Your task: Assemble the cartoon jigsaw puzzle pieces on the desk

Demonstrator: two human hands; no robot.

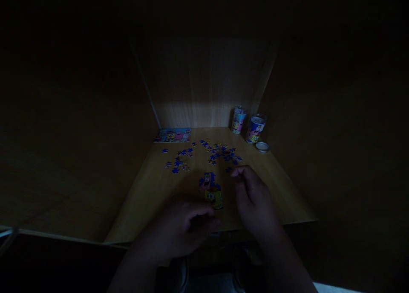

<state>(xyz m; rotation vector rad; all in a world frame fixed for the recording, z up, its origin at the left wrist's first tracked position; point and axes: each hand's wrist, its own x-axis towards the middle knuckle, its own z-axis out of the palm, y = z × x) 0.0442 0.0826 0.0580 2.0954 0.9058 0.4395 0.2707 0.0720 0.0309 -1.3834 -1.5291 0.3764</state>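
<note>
Head view: left hand (188,224) curled low at the near side of a joined puzzle section (213,195), fingertips close to its lower edge; too dark to tell touching from hovering, or thumb and fingers together from apart. Right hand (254,197) across from it, turned inward with fingers bent, beside the section; cannot tell there either, pinched on a piece or free. Section lying flat between both hands, probably for easy reach from either side. Loose pieces spread beyond the fingertips, likely to keep shapes readable: larger group (226,155) ahead of the right hand, smaller group (177,161) ahead of the left, single piece (228,169) just past the right fingertips. Farther beyond the left hand, picture sheet (174,134) lying flat, perhaps for looking at. Beyond the right hand, toward its outer side, farther can (238,121) and nearer can (255,131) standing upright, round lid (262,146) beside the latter, well apart from the grip. Back panel (201,92) and side panels (111,135) enclosing the tabletop (156,186), limiting reach sideways.
</note>
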